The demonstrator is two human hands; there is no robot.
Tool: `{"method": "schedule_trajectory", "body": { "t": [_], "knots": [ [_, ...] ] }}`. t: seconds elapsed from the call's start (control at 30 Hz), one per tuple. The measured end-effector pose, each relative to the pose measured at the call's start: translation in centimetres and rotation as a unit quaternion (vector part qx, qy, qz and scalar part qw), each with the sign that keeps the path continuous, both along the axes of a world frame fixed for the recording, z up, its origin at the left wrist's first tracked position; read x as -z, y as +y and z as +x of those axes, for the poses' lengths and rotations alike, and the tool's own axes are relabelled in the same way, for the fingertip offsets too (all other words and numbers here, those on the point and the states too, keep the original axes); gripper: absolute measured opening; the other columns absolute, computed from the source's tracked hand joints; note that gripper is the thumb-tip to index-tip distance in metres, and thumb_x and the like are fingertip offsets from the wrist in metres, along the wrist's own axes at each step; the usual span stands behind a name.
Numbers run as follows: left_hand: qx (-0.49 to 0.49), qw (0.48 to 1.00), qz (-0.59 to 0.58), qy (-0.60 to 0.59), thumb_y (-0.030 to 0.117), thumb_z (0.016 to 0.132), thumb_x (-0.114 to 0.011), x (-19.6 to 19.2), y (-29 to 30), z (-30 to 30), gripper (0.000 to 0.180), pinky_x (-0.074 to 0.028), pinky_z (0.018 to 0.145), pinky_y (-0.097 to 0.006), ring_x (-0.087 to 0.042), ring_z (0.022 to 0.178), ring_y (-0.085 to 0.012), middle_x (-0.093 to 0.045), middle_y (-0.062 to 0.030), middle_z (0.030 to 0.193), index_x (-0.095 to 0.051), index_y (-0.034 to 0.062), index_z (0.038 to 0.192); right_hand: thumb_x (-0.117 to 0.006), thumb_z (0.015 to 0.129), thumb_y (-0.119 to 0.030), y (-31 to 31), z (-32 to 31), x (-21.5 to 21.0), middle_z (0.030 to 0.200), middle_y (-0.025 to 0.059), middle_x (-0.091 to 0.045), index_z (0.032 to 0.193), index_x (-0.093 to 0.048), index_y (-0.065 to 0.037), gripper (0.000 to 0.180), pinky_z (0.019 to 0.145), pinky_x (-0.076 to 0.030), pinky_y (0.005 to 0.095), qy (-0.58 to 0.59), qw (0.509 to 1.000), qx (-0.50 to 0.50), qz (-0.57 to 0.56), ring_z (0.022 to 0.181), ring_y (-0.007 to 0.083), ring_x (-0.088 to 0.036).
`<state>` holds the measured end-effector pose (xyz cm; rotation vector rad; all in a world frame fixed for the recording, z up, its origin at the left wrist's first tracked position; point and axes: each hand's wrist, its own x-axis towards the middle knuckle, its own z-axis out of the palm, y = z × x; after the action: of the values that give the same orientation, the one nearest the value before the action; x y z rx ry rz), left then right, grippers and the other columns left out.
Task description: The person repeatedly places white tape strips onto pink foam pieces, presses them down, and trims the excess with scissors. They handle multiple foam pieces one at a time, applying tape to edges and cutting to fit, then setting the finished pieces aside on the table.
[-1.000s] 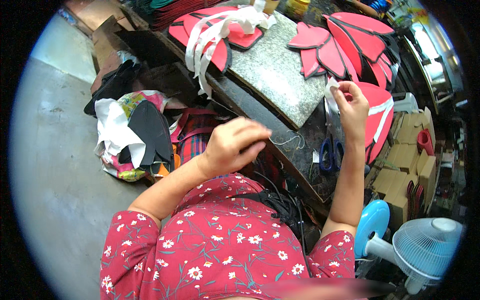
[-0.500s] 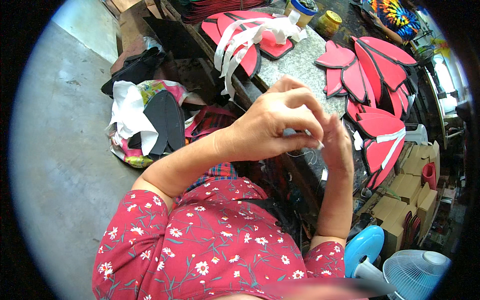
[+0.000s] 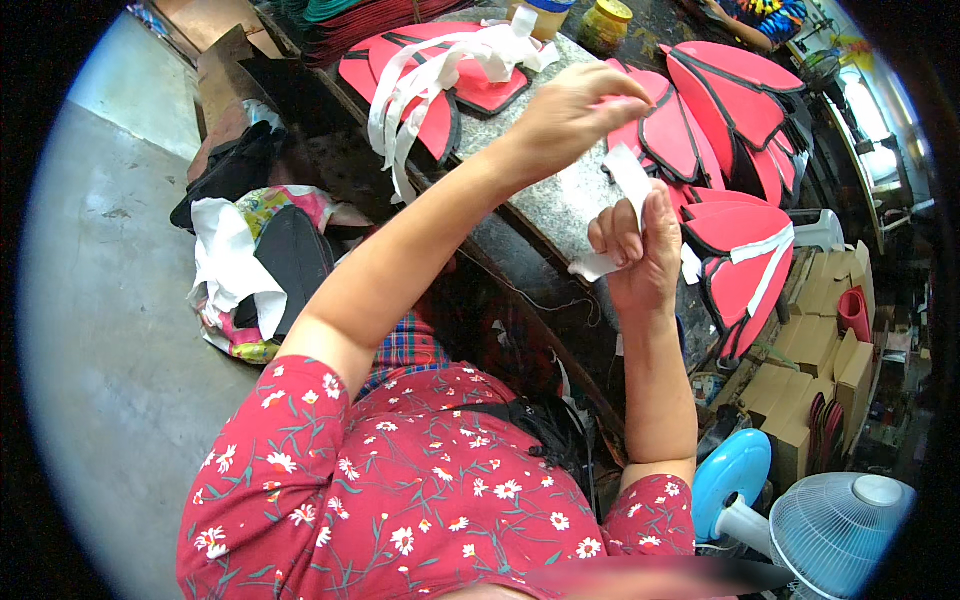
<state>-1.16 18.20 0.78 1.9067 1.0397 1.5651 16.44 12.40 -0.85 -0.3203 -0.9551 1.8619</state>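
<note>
My right hand point(image 3: 640, 245) is raised over the table's near edge, fingers curled and thumb up. It grips a short white strip point(image 3: 630, 178), which sticks out above the fingers and again at their left side. Farther out, above the tabletop, my left hand point(image 3: 580, 115) has its fingertips pinched together, apart from the strip; whatever may be between them is too small to make out. Behind that hand lie red pieces with black edging point(image 3: 675, 140). A bunch of long white strips point(image 3: 425, 85) drapes over more red pieces point(image 3: 435, 125) at the left.
A yellow-lidded jar point(image 3: 605, 25) and a blue-rimmed tub point(image 3: 548, 18) stand at the back. Another person's arm point(image 3: 740, 25) shows at the far right. On the right are cardboard boxes point(image 3: 790, 400) and a fan point(image 3: 840, 530). A bag with black pieces point(image 3: 295, 260) sits left of the table.
My hands were close together and have moved apart. The left went up and away over the table; the right now shows the white strip in its curled fingers. The view has shifted slightly.
</note>
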Motion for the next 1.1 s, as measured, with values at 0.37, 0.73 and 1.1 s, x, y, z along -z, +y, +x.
{"method": "schedule_trajectory", "body": {
  "t": [0.37,0.73,1.1],
  "knots": [
    [-0.038,0.871,0.033,0.49,0.032,0.079,-0.069,2.0,8.0,9.5,0.025,-0.055,0.084,-0.044,-0.07,0.093,-0.0298,-0.073,-0.0099,0.095,-0.073,0.0105,0.092,-0.059,0.102,-0.024,0.6,0.7,0.4,0.065,-0.0017,-0.048,0.101,-0.059,-0.007,0.018,0.053,-0.04,0.027,-0.022,0.991,0.121,0.059,0.05,0.0066,-0.036],
    [-0.125,0.902,0.077,0.407,0.025,0.084,-0.061,2.6,7.9,9.7,0.02,-0.057,0.074,-0.046,-0.072,0.084,-0.0318,-0.072,-0.0137,0.086,-0.074,0.009,0.081,-0.059,0.101,-0.021,0.3,0.2,1.3,0.073,-0.0011,-0.054,0.101,-0.06,-0.006,0.015,0.053,-0.04,0.0243,-0.063,0.99,0.106,0.067,0.054,0.0072,-0.043],
    [-0.14,0.893,0.26,0.34,0.019,0.087,-0.064,0.5,2.0,1.0,0.01,-0.056,0.068,-0.037,-0.07,0.079,-0.0271,-0.068,-0.0076,0.086,-0.064,0.011,0.092,-0.061,0.097,-0.022,0.2,1.1,0.4,0.069,-0.0003,-0.051,0.094,-0.059,-0.005,0.018,0.053,-0.039,0.0269,-0.011,0.993,0.062,0.104,0.049,0.0078,-0.041]
  ]
}}
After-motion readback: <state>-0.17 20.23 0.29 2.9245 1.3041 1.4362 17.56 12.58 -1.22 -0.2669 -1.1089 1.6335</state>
